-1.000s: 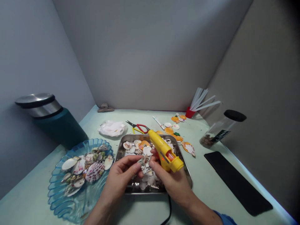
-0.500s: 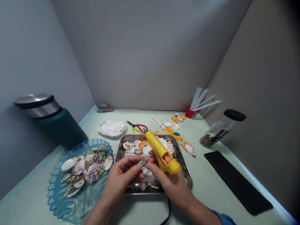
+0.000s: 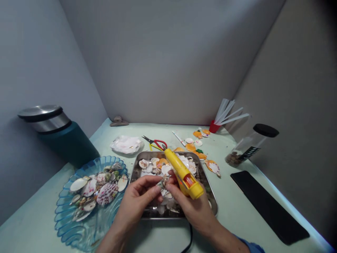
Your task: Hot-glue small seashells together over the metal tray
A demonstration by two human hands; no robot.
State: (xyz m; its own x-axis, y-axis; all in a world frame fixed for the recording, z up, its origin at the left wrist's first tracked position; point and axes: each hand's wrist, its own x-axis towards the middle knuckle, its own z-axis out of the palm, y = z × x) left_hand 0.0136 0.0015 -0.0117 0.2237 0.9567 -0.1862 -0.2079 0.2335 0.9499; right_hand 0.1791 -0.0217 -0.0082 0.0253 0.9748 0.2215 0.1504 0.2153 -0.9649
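Note:
Between the fingertips of both hands is a small mottled shell (image 3: 163, 181), partly covered by the fingers. My left hand (image 3: 140, 196) pinches it from the left, closed. A yellow glue gun (image 3: 181, 172) rests in my right hand (image 3: 193, 207), its nozzle pointing away and up, while that thumb and forefinger touch the shell's right side. Beneath the hands lies a metal tray (image 3: 216, 207) of white, orange and speckled shells. To the left, a blue scalloped plate (image 3: 63, 218) bears larger shells.
A teal bottle (image 3: 71, 140) stands at left. Behind the tray are red-and-yellow pliers (image 3: 156, 143), white tissue (image 3: 126, 144) and orange shells (image 3: 198, 154). Glue sticks (image 3: 223, 110) stand in a red cup (image 3: 214, 127). On the right are a jar (image 3: 244, 147) and a black slab (image 3: 268, 207). A cord (image 3: 190, 239) hangs in front.
The whole view has shifted slightly. Both hands keep nearly the same pose, with the shell between the fingertips and the glue gun still in the right hand.

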